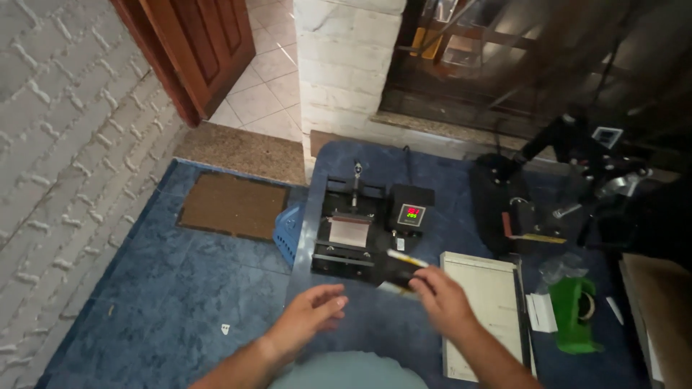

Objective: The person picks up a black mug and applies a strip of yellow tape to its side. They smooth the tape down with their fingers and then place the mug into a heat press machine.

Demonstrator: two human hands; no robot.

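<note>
A thin white-and-yellow pen (406,258), blurred, is pinched in the right hand (441,297) just in front of the small black heat press (360,230) on the blue-covered table (447,216), left hand (313,310) spread loosely beside it.

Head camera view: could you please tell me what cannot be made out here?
- Thin pale stick at the right hand: motion-blurred, kind unclear.
- Left hand: blurred, seemingly empty.
- Black press's small screen: too small.
- Brown cardboard box: cut by the right edge.
</note>
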